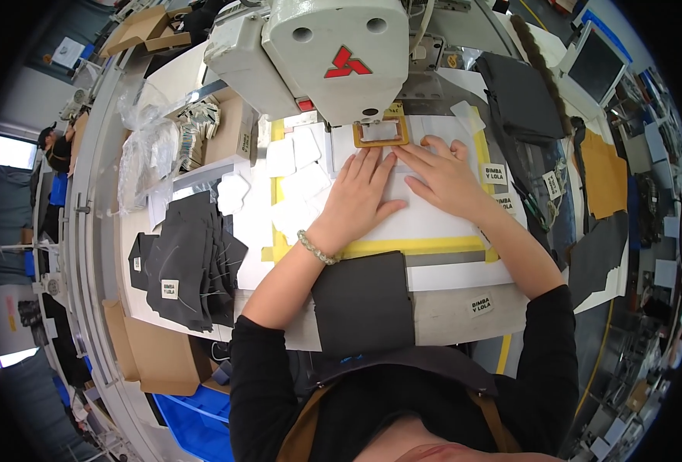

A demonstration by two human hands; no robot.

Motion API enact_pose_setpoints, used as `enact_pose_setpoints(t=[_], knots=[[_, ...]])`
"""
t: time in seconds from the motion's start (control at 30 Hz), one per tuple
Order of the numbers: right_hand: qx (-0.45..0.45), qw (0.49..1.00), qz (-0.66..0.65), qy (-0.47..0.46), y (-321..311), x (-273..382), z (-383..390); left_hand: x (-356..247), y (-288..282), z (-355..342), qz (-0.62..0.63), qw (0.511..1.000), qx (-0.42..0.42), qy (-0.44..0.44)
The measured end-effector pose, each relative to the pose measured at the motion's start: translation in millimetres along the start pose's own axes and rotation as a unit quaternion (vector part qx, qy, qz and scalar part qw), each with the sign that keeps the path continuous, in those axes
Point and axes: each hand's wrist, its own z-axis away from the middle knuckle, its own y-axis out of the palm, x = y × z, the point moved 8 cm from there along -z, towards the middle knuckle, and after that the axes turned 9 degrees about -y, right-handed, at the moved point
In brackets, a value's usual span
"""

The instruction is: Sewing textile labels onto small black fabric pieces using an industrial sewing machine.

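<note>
My left hand (358, 192) lies flat on a white sheet (422, 223) bordered with yellow tape, its fingers stretched toward a small orange frame (382, 143). Beside it, my right hand (442, 179) rests on the sheet with its fingers apart, a couple of them bent. Its foremost fingertips are at the lower edge of the frame, touching or very close. The frame sits right under the head of a large white sewing machine (337, 58). Neither hand holds anything I can see. A black fabric piece (364, 304) lies at the table's near edge, below my hands.
On the left are a pile of black fabric pieces (194, 262), white paper-like pieces (304, 148), a cardboard box (229, 135) of labels and clear plastic bags (144, 154). Printed white labels (480, 306) lie on the right. Black folded material (519, 96) and a monitor (593, 65) stand far right.
</note>
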Motion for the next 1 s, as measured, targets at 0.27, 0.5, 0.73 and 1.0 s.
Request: enact_pose_setpoints(t=[0.27,0.5,0.73,1.0], knots=[[-0.004,1.000,0.000,0.001,1.2,1.3,0.0,-3.2,-8.7,1.5,-0.012,0.999,-0.030,0.019],[-0.012,0.999,0.029,-0.004,-3.5,4.3,0.3,-12.0,-31.1,-8.0,-0.038,0.995,-0.092,0.029],[-0.014,1.000,0.005,0.005,-4.2,3.7,0.7,-3.2,-17.4,-27.5,-0.064,0.994,-0.082,0.024],[-0.009,1.000,0.015,0.008,-1.1,1.9,1.3,-2.4,-13.3,-33.1,-0.069,0.994,-0.078,0.024]])
